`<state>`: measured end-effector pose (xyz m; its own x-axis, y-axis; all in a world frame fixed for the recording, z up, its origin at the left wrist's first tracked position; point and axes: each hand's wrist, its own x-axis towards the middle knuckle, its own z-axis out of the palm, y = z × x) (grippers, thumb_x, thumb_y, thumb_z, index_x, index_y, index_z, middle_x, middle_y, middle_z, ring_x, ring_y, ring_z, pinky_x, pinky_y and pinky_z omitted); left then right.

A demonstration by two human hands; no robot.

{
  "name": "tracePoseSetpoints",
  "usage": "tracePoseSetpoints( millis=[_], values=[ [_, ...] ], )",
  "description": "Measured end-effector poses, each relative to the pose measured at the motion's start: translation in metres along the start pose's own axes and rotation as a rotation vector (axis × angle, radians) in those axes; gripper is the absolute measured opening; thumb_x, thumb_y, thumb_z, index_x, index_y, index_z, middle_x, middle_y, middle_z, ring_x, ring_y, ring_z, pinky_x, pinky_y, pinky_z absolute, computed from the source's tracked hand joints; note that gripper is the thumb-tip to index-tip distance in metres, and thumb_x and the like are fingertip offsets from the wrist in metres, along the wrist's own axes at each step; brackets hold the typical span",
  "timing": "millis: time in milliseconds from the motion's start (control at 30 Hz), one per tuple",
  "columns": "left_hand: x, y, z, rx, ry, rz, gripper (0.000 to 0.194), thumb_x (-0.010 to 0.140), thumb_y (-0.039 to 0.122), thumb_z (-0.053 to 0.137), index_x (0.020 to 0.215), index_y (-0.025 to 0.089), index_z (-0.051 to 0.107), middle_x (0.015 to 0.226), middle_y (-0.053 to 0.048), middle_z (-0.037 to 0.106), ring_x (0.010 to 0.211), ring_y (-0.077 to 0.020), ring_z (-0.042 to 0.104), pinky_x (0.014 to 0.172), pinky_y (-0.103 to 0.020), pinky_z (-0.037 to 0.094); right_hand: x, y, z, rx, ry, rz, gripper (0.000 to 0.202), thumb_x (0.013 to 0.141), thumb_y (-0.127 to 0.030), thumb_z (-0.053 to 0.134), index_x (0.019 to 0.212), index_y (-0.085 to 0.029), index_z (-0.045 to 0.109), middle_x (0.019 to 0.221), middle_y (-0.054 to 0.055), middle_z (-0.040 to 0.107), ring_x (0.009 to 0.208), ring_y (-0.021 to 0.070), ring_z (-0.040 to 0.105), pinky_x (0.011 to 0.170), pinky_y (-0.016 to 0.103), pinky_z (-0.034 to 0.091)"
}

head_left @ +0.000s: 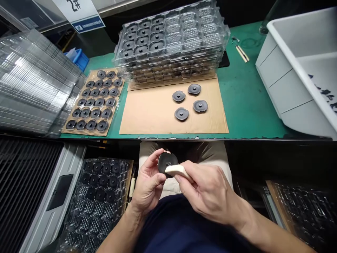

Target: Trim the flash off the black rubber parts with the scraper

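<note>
I am wearing the one camera on my head, and it is facing forward and steeply down, looking closely onto my left hand [149, 182] and right hand [206, 188] above my lap [219, 156] while taking in the green table [239, 109] beyond them.

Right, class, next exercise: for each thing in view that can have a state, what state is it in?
Round black disc: gripped at its edge by the left hand
Small cream block: held in the right hand, at the disc's face
Four round dark grey discs: loose, apart on the flat brown cardboard
Stacked clear plastic trays: top one partly filled
Lower left clear plastic tray: partly filled
Pale grey plastic bin: open, dark pieces inside
</note>
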<state>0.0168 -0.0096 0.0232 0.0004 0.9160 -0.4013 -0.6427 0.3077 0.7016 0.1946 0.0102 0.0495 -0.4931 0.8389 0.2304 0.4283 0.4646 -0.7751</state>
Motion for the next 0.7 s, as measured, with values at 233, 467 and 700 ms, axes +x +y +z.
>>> tracePoseSetpoints(
  millis=[233, 467, 700],
  values=[
    [0.001, 0.006, -0.016, 0.029, 0.025, 0.052, 0.058, 0.068, 0.024, 0.095, 0.122, 0.030, 0.076, 0.121, -0.003, 0.076, 0.105, -0.0165, 0.072, 0.088, -0.019, 0.059, 0.006, -0.003, 0.004, 0.022, -0.028, 0.030, 0.022, 0.100, -0.021, 0.048, 0.079, -0.021, 0.041, 0.065, -0.006, 0.045, 0.055, 0.0089, 0.035, 0.056, 0.028, 0.022],
    [0.000, 0.010, -0.027, 0.032, -0.020, 0.068, 0.053, 0.077, 0.030, 0.089, 0.127, 0.028, 0.073, 0.125, -0.006, 0.077, 0.112, -0.0189, 0.073, 0.098, -0.023, 0.058, 0.011, 0.001, 0.008, 0.020, -0.022, 0.066, 0.021, 0.098, -0.022, 0.051, 0.079, -0.021, 0.040, 0.066, -0.006, 0.046, 0.056, 0.0087, 0.035, 0.057, 0.027, 0.022],
    [-0.001, 0.011, -0.032, 0.027, -0.056, -0.001, 0.048, 0.083, 0.035, 0.084, 0.129, 0.024, 0.073, 0.127, -0.010, 0.076, 0.117, -0.0222, 0.072, 0.101, -0.027, 0.057, 0.010, 0.006, 0.004, -0.029, -0.011, 0.080, 0.024, 0.098, -0.025, 0.052, 0.078, -0.021, 0.041, 0.065, -0.006, 0.046, 0.056, 0.0088, 0.035, 0.057, 0.028, 0.021]
  ],
)
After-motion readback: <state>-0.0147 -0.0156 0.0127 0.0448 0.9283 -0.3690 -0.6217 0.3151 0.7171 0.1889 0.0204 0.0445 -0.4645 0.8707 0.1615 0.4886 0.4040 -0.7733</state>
